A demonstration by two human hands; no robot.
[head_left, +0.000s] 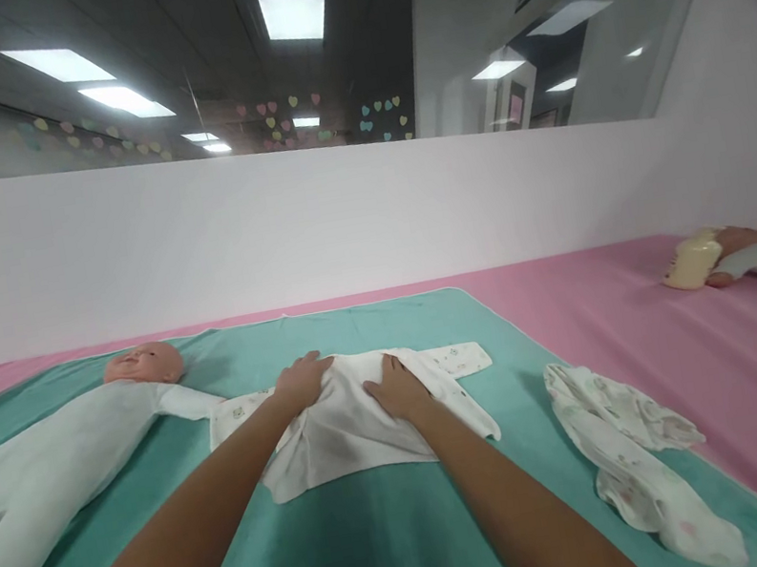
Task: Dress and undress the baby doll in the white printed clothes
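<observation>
A small white baby shirt point(361, 436) lies spread out in front of me, its printed sleeves stretched to both sides. My left hand point(303, 381) rests on its upper left part, fingers stretched out over the cloth. On the upper middle of the shirt lies my right hand point(400, 390), its thumb apart from the fingers. The fabric is creased around both hands. Part of the left sleeve is behind my left forearm. To the left, a baby doll point(79, 450) in a white suit lies on its back, one arm reaching to the shirt's left sleeve.
Crumpled white printed baby pants point(632, 454) lie to the right on the green blanket point(366, 556). Beneath is a pink sheet point(570, 300). At the far right are a yellowish bottle point(692, 260) and another doll point(742, 247). A white wall point(269, 234) with windows stands behind.
</observation>
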